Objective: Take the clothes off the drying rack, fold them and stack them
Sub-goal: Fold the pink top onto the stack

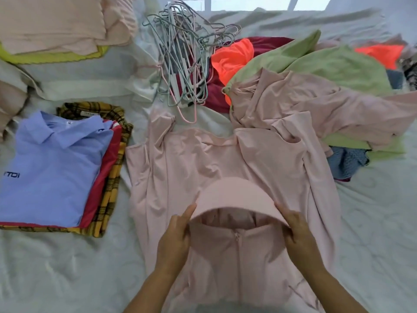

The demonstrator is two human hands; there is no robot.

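Note:
A pale pink zip jacket point(225, 159) lies spread on the white bed sheet point(67, 267) in front of me, its stiff hood brim point(234, 195) curved up near the collar. My left hand point(174, 238) pinches the brim's left end, index finger stretched along it. My right hand point(297, 236) grips the brim's right end, fingers curled over the edge. At the left sits a folded stack point(58, 172): a light blue polo on top, a red garment and a yellow plaid one below.
A tangle of wire hangers point(182, 62) lies at the top centre. An unfolded heap, pink point(316, 105), green point(334, 66), orange point(232, 57) and maroon, fills the upper right. Folded pink and yellow-green fabric point(56, 30) sits top left.

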